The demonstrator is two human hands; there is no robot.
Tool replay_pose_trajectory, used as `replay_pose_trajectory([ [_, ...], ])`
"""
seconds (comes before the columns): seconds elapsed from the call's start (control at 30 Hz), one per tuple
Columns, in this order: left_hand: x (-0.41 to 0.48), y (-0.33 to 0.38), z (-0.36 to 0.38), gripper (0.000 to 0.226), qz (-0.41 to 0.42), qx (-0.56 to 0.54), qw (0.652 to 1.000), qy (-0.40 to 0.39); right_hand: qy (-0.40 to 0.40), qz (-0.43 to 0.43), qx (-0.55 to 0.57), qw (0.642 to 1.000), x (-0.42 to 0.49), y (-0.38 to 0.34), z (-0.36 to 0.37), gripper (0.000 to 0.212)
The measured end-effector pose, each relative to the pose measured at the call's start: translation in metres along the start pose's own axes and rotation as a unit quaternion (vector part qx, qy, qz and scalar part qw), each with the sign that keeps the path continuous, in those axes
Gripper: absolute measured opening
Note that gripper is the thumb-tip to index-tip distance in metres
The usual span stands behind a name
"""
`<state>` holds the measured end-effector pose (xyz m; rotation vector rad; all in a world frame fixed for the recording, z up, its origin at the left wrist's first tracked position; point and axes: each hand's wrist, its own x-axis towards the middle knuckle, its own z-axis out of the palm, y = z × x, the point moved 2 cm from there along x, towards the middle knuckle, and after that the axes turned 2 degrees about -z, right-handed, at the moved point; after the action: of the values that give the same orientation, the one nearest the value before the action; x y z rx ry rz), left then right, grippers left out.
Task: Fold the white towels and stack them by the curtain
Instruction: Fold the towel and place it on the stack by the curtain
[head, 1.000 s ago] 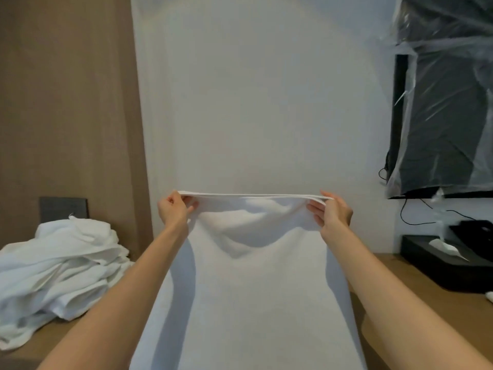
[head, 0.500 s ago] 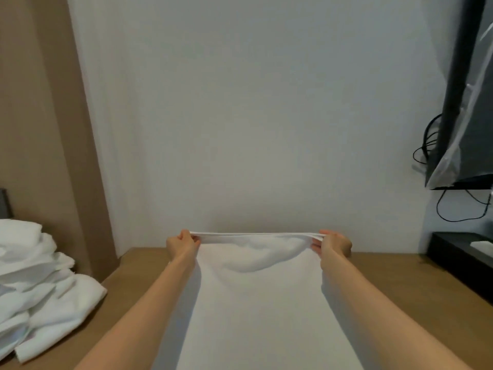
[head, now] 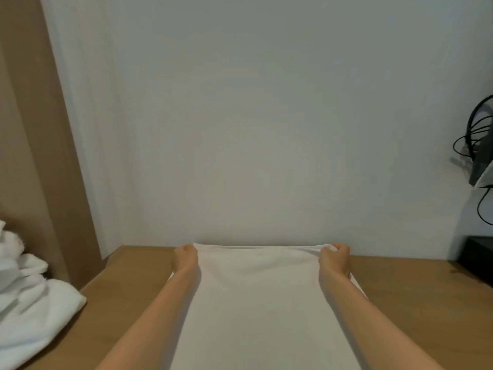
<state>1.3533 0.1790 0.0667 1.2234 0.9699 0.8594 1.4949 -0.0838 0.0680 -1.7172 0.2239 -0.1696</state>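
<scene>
Two hands hold one white towel stretched across the table.

We see the left hand (head: 185, 259) and the right hand (head: 334, 260) each at a far corner of the towel (head: 261, 303). The fingers are curled round the cloth, so each grip is narrow and holds the towel. The hem is pulled straight between them, close to the far edge of the table (head: 413, 303), and the cloth runs back toward us over the table's middle. We cannot tell whether the hem itself touches the wood. A loose pile of white towels (head: 29, 311) sits at the table's left edge, well apart from the held one. At the right edge stands a black box (head: 480, 252), with dark cables (head: 477, 134) hanging above it.
</scene>
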Motion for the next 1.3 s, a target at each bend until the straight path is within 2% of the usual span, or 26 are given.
replay_pose_trajectory([
  [0.07, -0.007, -0.001, 0.002, 0.016, 0.038, 0.033, 0.998, -0.038, -0.019, -0.03, -0.048, 0.998, -0.009, 0.0, 0.001, 0.036],
  [0.1, -0.012, -0.003, 0.003, 0.019, 0.065, 0.055, 0.994, -0.074, -0.026, -0.061, -0.077, 0.995, -0.016, -0.001, 0.002, 0.042],
  [0.17, -0.028, -0.004, 0.003, 0.039, 0.183, 0.168, 0.96, -0.131, -0.039, -0.146, -0.134, 0.979, -0.034, -0.003, 0.007, 0.05],
  [0.23, -0.046, -0.004, 0.009, 0.048, 0.312, 0.315, 0.877, -0.187, -0.089, -0.235, -0.17, 0.953, -0.055, -0.007, 0.017, 0.053],
  [0.27, -0.055, -0.006, 0.016, 0.05, 0.343, 0.379, 0.831, -0.22, -0.136, -0.284, -0.205, 0.927, -0.065, -0.008, 0.025, 0.053],
  [0.33, -0.074, -0.015, 0.033, 0.051, 0.344, 0.512, 0.745, -0.254, -0.219, -0.358, -0.32, 0.849, -0.085, -0.004, 0.041, 0.051],
  [0.37, -0.08, -0.023, 0.038, 0.052, 0.337, 0.563, 0.709, -0.257, -0.25, -0.367, -0.373, 0.814, -0.091, 0.002, 0.047, 0.05],
  [0.4, -0.082, -0.031, 0.041, 0.053, 0.323, 0.599, 0.687, -0.255, -0.272, -0.361, -0.418, 0.788, -0.094, 0.008, 0.051, 0.05],
  [0.43, -0.082, -0.036, 0.042, 0.053, 0.308, 0.618, 0.679, -0.252, -0.283, -0.349, -0.449, 0.772, -0.094, 0.014, 0.054, 0.05],
  [0.53, -0.068, -0.035, 0.035, 0.052, 0.279, 0.625, 0.688, -0.24, -0.288, -0.321, -0.478, 0.765, -0.08, 0.017, 0.05, 0.049],
  [0.67, -0.049, -0.032, 0.024, 0.054, 0.269, 0.641, 0.681, -0.23, -0.286, -0.287, -0.495, 0.769, -0.048, 0.019, 0.032, 0.054],
  [0.8, -0.027, -0.025, 0.01, 0.056, 0.247, 0.656, 0.685, -0.197, -0.267, -0.287, -0.514, 0.763, -0.023, 0.021, 0.011, 0.056],
  [1.0, -0.008, -0.018, -0.012, 0.062, 0.195, 0.646, 0.718, -0.172, -0.223, -0.267, -0.537, 0.768, -0.007, 0.026, -0.011, 0.059],
  [1.17, -0.007, -0.016, -0.012, 0.066, 0.199, 0.636, 0.728, -0.165, -0.189, -0.245, -0.536, 0.786, -0.005, 0.026, -0.02, 0.068],
  [1.3, -0.013, -0.014, -0.015, 0.062, 0.216, 0.621, 0.737, -0.16, -0.195, -0.238, -0.54, 0.784, -0.009, 0.025, -0.022, 0.066],
])
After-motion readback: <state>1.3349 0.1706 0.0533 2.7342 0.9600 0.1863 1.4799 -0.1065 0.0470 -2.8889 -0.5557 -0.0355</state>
